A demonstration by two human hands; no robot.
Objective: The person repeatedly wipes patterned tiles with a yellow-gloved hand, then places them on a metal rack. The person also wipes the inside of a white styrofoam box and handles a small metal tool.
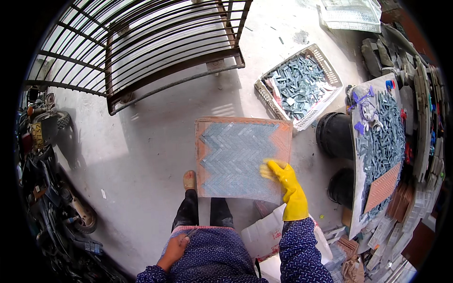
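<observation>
A square orange board (204, 141) lies in front of my legs, covered with grey-blue mosaic strips in a herringbone pattern under a white mesh sheet (238, 158). My right hand (283, 177), in a yellow rubber glove, presses a yellow sponge (265, 170) onto the mesh near the board's right lower part. My left hand (173, 250) is bare and rests on my lap against the patterned blue apron, fingers curled; whether it holds anything is unclear.
A white plastic basket (311, 111) of grey-blue tile strips stands beyond the board. A worktable (380, 141) at right carries more strips and an orange board. Black buckets (335, 134) stand beside it. A metal gate (141, 52) lies at upper left, a motorbike (45, 155) at left.
</observation>
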